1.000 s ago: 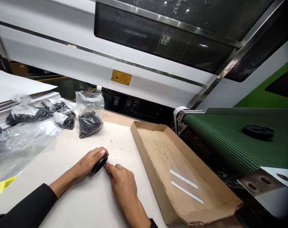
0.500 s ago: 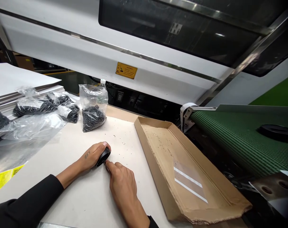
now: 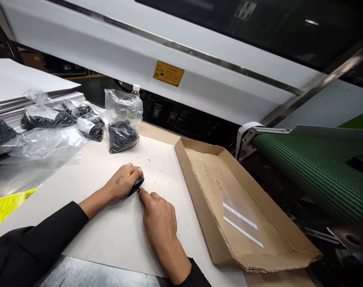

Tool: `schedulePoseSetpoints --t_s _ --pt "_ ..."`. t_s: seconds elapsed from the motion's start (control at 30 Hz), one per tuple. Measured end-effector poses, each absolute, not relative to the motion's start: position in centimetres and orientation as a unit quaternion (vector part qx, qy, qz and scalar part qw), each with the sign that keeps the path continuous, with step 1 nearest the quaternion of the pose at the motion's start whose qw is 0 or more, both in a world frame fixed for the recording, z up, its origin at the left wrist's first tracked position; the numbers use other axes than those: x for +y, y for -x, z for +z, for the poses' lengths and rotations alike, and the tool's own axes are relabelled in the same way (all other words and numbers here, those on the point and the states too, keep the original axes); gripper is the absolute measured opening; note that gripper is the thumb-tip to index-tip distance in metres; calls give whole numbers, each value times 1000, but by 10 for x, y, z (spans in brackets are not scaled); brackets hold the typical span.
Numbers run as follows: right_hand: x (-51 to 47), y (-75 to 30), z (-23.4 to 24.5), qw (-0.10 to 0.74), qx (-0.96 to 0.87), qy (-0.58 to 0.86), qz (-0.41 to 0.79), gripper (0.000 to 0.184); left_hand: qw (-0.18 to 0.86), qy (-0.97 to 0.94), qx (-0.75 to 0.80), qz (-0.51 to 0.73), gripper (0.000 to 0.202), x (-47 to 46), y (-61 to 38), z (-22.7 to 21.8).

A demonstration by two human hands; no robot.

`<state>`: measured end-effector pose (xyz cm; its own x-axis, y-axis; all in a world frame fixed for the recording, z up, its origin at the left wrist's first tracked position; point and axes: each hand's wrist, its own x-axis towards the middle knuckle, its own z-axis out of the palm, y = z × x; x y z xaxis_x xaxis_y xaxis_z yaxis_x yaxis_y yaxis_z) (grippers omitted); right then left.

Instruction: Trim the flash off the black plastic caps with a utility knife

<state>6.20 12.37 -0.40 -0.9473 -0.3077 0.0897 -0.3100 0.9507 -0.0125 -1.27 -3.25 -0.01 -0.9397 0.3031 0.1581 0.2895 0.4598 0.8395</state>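
Note:
My left hand (image 3: 126, 181) is closed round a round black part (image 3: 136, 185), shaped like a shallow cup, just above the pale sheet (image 3: 109, 235). The part's open side faces my right hand (image 3: 159, 217). The fingers of that hand are pinched together at the part's lower rim. A small dark tip shows between them and the rim, too little to name. Beyond the hands stands an open clear bag (image 3: 123, 133) of small black pieces. Tiny dark bits lie scattered on the sheet near it.
To the right lies a shallow cardboard tray (image 3: 199, 203) with dark specks and a clear striped sheet inside. Past it runs a green conveyor belt (image 3: 303, 175) carrying a black object. More bagged black parts (image 3: 48, 115) lie at left. A white machine panel (image 3: 118, 52) hangs across the back.
The camera view has shifted, so the bench's metal edge shows at the bottom. My left hand has turned the black part, showing less of its opening. My right hand stays pinched at its rim.

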Motion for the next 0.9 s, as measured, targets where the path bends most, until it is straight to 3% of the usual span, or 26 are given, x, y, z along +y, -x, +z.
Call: schedulePoseSetpoints --t_s 0.57,0.9 --pt "124 -65 0 33 -986 -152 66 37 6 -161 864 477 43 -32 12 0" --pt "123 -65 -3 44 -989 -141 4 48 4 -176 877 447 42 -32 15 1"
